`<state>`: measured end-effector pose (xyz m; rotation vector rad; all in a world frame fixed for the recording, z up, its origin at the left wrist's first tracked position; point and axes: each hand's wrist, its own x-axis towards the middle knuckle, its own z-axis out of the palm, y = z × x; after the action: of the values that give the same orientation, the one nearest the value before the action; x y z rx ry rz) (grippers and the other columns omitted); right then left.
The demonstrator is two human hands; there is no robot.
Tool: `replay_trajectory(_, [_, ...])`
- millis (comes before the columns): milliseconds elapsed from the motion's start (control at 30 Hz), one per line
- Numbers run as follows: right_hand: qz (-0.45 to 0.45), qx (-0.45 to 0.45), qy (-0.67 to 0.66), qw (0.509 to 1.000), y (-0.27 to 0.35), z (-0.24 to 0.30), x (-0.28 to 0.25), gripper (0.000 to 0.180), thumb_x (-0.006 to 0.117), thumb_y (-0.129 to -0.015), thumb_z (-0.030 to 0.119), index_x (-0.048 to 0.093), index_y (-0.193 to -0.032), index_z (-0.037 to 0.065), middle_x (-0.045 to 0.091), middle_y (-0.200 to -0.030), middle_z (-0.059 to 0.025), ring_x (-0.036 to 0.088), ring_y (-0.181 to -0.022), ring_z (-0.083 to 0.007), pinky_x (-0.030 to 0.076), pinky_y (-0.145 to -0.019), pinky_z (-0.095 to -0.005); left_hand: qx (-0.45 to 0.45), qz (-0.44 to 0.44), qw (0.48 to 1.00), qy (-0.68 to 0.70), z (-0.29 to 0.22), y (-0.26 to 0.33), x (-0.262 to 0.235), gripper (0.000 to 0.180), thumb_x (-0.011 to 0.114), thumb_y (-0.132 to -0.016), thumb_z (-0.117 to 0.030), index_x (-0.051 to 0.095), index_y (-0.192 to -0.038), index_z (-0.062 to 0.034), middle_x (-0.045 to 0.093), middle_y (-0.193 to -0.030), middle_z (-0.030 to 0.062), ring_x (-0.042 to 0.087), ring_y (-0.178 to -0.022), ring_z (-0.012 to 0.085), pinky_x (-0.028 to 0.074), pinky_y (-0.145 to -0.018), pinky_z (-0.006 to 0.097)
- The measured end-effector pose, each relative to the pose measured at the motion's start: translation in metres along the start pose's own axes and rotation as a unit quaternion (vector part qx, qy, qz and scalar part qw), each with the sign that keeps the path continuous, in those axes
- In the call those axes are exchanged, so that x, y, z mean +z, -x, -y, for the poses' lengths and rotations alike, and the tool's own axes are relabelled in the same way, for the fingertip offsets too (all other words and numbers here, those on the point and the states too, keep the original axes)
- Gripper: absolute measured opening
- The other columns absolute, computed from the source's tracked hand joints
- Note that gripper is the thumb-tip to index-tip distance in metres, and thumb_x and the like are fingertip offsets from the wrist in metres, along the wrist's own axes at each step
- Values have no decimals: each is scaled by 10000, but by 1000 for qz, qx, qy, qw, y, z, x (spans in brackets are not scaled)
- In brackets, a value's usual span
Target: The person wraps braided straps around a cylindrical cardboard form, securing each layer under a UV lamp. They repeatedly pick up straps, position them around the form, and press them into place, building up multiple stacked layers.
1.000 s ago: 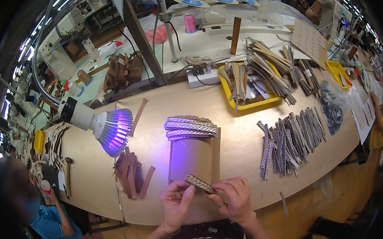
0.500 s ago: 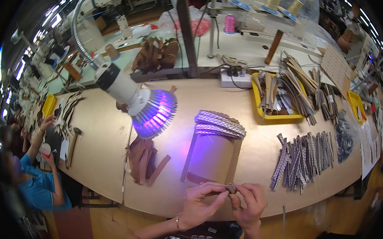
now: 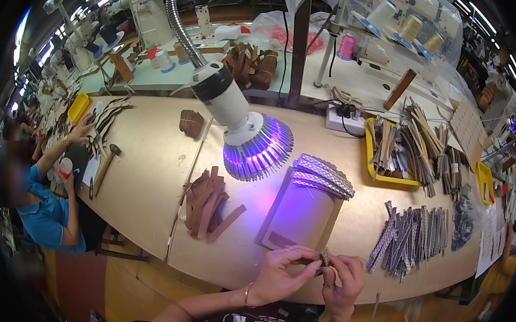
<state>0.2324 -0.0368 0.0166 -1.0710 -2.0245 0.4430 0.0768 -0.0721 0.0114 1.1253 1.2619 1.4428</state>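
At the table's front edge, my left hand and my right hand meet, fingertips pinched around one small curled strip of grey-brown patterned material. Much of that strip is hidden by my fingers. Just beyond my hands lies a flat tan board with several braided pale strips across its far end. Purple light from a finned lamp falls on the board. A single brown strip lies along the board's near edge.
Left of the board is a pile of brown leather strips. Patterned strips lie in a row at right, with a yellow bin of strips behind them. A hammer lies far left, near a seated person in blue.
The whole view has shifted, so the table, lamp and board appear farther right. My hands stay together on the small strip, which now looks more upright between my fingers.
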Motion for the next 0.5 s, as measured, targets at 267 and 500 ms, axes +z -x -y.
replay_trajectory(267, [-2,-13,55,998,2,-2,4,202,736,-821,161,708,-1000,74,653,-861,-40,611,-761,-207,413,-750,-358,-4,-9,1000,-6,5,0,-1,133,687,-865,-9,687,-988,43,701,-959,111,687,-874,145,563,-789,257])
replay_trajectory(500, [-3,-4,57,998,3,0,1,168,724,-834,145,699,-989,87,661,-877,-18,627,-775,-171,426,-749,-350,-6,10,999,39,6,2,-1,136,614,-888,75,624,-1024,75,652,-1037,108,657,-948,143,542,-868,262])
